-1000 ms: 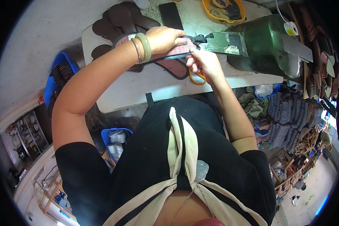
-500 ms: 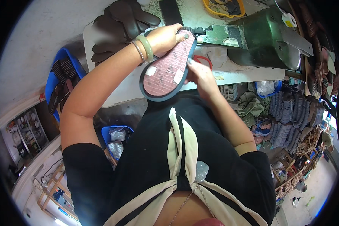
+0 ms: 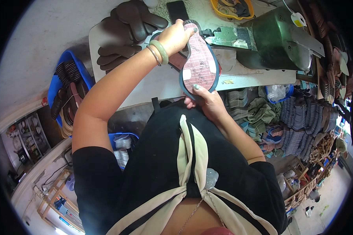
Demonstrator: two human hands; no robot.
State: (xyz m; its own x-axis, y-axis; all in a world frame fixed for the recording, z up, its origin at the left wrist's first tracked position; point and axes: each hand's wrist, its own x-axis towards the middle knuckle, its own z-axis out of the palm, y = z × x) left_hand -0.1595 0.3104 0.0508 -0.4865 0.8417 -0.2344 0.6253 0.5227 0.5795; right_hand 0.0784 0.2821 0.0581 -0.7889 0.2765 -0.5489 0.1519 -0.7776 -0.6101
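Observation:
A shoe sole (image 3: 199,64) with a pink grid-patterned face, two white patches and a dark rim lies between my hands. At its narrow far end, my left hand (image 3: 175,38) is closed on it, thumb on the pink face. My right hand (image 3: 208,102) grips the wide near end, thumb on top and fingers partly hidden underneath. The far end is beside the tip of a green sewing machine (image 3: 264,39); whether they touch I cannot tell. Another pinkish sole (image 3: 175,59) rests on the white table (image 3: 145,88), partly covered by my left hand.
Dark brown soles (image 3: 134,19) are piled on the table's left. At the back are a black phone (image 3: 177,11) and a yellow basket (image 3: 233,15). A blue bin (image 3: 59,84) of soles stands left; stacked grey shoe parts (image 3: 298,113) fill the right.
The sole has shifted right and turned more upright. My right hand has moved from its right side to the wide near end. My left hand has moved slightly farther away.

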